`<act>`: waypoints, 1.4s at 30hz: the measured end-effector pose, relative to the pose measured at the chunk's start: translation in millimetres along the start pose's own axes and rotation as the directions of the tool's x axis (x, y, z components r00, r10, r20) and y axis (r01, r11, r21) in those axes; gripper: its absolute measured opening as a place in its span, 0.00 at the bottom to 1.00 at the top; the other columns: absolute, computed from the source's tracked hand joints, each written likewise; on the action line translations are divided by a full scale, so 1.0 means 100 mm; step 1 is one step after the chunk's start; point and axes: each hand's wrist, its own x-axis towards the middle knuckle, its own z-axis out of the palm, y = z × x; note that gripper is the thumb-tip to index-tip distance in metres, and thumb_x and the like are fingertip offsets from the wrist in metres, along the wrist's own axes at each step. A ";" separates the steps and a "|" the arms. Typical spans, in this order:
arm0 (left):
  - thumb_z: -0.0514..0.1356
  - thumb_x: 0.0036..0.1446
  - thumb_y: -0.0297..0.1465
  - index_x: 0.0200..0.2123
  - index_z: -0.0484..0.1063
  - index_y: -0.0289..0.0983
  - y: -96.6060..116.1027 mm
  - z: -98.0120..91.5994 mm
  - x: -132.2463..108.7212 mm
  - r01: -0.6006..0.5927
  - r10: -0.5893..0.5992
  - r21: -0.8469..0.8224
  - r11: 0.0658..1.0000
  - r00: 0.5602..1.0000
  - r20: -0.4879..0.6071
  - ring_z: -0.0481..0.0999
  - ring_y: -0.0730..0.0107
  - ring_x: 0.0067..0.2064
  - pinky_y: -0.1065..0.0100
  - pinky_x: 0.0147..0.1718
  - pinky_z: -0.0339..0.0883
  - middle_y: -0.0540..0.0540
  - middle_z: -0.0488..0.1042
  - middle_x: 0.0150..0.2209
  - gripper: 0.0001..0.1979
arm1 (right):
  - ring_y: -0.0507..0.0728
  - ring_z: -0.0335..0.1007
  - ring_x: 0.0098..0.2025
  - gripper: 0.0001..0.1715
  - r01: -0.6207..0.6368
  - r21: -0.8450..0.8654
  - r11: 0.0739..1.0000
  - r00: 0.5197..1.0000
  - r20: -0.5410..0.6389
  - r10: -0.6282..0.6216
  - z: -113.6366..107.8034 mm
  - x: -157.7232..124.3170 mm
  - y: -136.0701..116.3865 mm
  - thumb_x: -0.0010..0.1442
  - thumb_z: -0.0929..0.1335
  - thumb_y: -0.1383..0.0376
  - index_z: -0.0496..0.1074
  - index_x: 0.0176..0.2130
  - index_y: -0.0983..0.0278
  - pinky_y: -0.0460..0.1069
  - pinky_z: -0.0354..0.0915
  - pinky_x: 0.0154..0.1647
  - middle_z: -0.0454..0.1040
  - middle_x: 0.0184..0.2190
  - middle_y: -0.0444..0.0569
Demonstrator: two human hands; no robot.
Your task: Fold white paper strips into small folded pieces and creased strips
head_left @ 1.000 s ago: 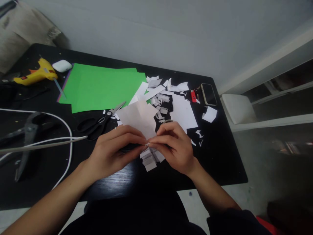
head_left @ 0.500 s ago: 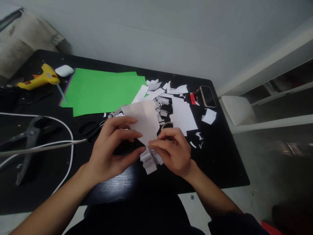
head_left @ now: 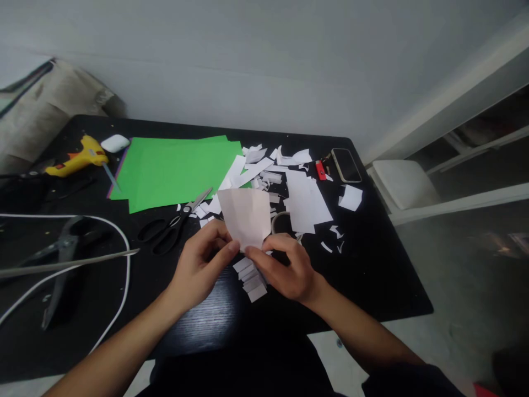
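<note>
A white piece of paper (head_left: 244, 216) is held up over the table between both hands. My left hand (head_left: 203, 259) pinches its lower left edge with thumb and fingers. At the lower right edge, my right hand (head_left: 289, 264) grips the same paper, thumb in front. Below the hands lies a folded paper strip (head_left: 252, 280) with several creases. Black-handled scissors (head_left: 171, 227) rest beyond my left hand, blades angled away. Partly behind the paper and my right hand is a roll of tape (head_left: 281, 220).
Green sheets (head_left: 177, 173) cover the back left of the black table (head_left: 339, 298). A yellow glue gun (head_left: 85, 157), white case (head_left: 115, 143), pliers (head_left: 66, 248) and white cable (head_left: 124, 237) are at left. White paper sheets (head_left: 306, 201), scraps, a red lighter (head_left: 320, 170) and a phone (head_left: 346, 165) lie right.
My left hand's fingers have closed on the paper's lower edge, where they were apart before. The paper now stands more upright. The whole view has shifted slightly.
</note>
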 end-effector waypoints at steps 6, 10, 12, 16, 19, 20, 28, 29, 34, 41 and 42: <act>0.61 0.62 0.40 0.22 0.66 0.37 0.03 0.01 0.05 0.174 -0.176 0.056 0.983 0.984 0.029 0.62 0.74 0.25 0.72 0.24 0.58 0.53 0.64 0.21 0.19 | 0.56 0.76 0.42 0.18 0.000 0.012 1.000 0.997 0.076 0.000 0.04 0.04 0.00 0.70 0.67 0.74 0.72 0.57 0.65 0.52 0.76 0.42 0.76 0.41 0.51; 0.61 0.60 0.37 0.20 0.65 0.37 0.04 0.00 0.08 0.192 -0.194 0.065 0.979 0.981 0.022 0.60 0.75 0.23 0.72 0.23 0.56 0.54 0.63 0.19 0.19 | 0.56 0.76 0.42 0.17 0.000 -0.012 1.000 0.996 0.088 0.001 0.06 0.02 0.02 0.69 0.67 0.74 0.73 0.56 0.63 0.51 0.76 0.42 0.77 0.42 0.51; 0.61 0.60 0.37 0.19 0.65 0.37 0.03 0.00 0.08 0.193 -0.194 0.069 0.979 0.981 0.004 0.60 0.75 0.23 0.72 0.22 0.55 0.54 0.62 0.19 0.18 | 0.56 0.76 0.42 0.16 -0.005 -0.021 1.000 0.996 0.094 0.007 0.07 0.02 0.03 0.69 0.68 0.74 0.74 0.55 0.63 0.51 0.75 0.42 0.77 0.42 0.51; 0.61 0.59 0.38 0.20 0.65 0.37 0.01 0.01 0.06 0.207 -0.205 0.111 0.972 0.978 -0.028 0.61 0.74 0.23 0.72 0.23 0.55 0.54 0.62 0.19 0.18 | 0.56 0.76 0.41 0.16 -0.001 -0.023 1.000 0.997 0.074 0.002 0.06 0.03 0.04 0.68 0.68 0.74 0.74 0.54 0.65 0.50 0.75 0.40 0.76 0.40 0.51; 0.61 0.59 0.39 0.20 0.65 0.37 0.00 0.01 0.06 0.212 -0.209 0.146 0.966 0.977 -0.031 0.61 0.74 0.23 0.71 0.22 0.55 0.54 0.63 0.19 0.19 | 0.55 0.75 0.40 0.15 0.018 -0.034 0.999 0.998 0.055 -0.016 0.06 0.05 0.04 0.68 0.69 0.75 0.73 0.54 0.67 0.50 0.75 0.40 0.76 0.38 0.51; 0.61 0.59 0.39 0.20 0.66 0.37 0.00 0.01 0.06 0.212 -0.211 0.152 0.965 0.977 -0.026 0.61 0.74 0.22 0.71 0.22 0.55 0.54 0.63 0.19 0.18 | 0.55 0.75 0.40 0.15 0.022 -0.041 0.999 0.998 0.053 -0.020 0.06 0.05 0.04 0.68 0.69 0.75 0.73 0.54 0.66 0.49 0.75 0.40 0.76 0.38 0.51; 0.60 0.61 0.40 0.22 0.71 0.36 0.00 -0.01 0.07 0.284 -0.291 0.088 0.955 0.954 0.077 0.65 0.74 0.21 0.72 0.21 0.58 0.52 0.67 0.18 0.19 | 0.54 0.75 0.41 0.14 0.033 -0.060 0.998 0.999 0.044 -0.030 0.06 0.04 0.04 0.69 0.68 0.74 0.73 0.53 0.65 0.49 0.76 0.40 0.75 0.39 0.50; 0.60 0.61 0.40 0.21 0.71 0.36 0.00 -0.01 0.07 0.288 -0.293 0.080 0.954 0.953 0.075 0.65 0.74 0.21 0.72 0.21 0.58 0.52 0.67 0.18 0.19 | 0.54 0.75 0.41 0.14 0.028 -0.050 0.998 0.999 0.041 -0.026 0.06 0.05 0.04 0.69 0.68 0.74 0.73 0.53 0.65 0.49 0.76 0.40 0.75 0.38 0.50; 0.61 0.59 0.39 0.19 0.70 0.37 0.00 0.00 0.07 0.305 -0.307 0.046 0.951 0.950 0.060 0.66 0.75 0.20 0.73 0.20 0.59 0.52 0.68 0.17 0.19 | 0.54 0.76 0.39 0.14 0.015 -0.030 0.999 1.000 0.021 -0.015 0.07 0.05 0.04 0.69 0.69 0.74 0.73 0.53 0.65 0.49 0.75 0.38 0.76 0.37 0.49; 0.62 0.58 0.39 0.18 0.71 0.38 -0.01 0.00 0.09 0.358 -0.357 0.002 0.934 0.928 0.105 0.69 0.73 0.20 0.72 0.21 0.64 0.51 0.69 0.16 0.19 | 0.55 0.75 0.40 0.18 0.026 -0.043 0.999 0.999 0.034 -0.024 0.08 0.00 0.07 0.67 0.70 0.75 0.73 0.55 0.63 0.50 0.76 0.39 0.75 0.39 0.50; 0.62 0.58 0.39 0.18 0.72 0.38 -0.01 0.00 0.10 0.352 -0.351 -0.001 0.936 0.932 0.095 0.69 0.73 0.20 0.71 0.21 0.64 0.51 0.69 0.16 0.18 | 0.55 0.75 0.41 0.18 0.017 -0.042 0.999 0.999 0.038 -0.016 0.08 0.00 0.08 0.67 0.70 0.74 0.73 0.55 0.63 0.50 0.76 0.40 0.74 0.39 0.50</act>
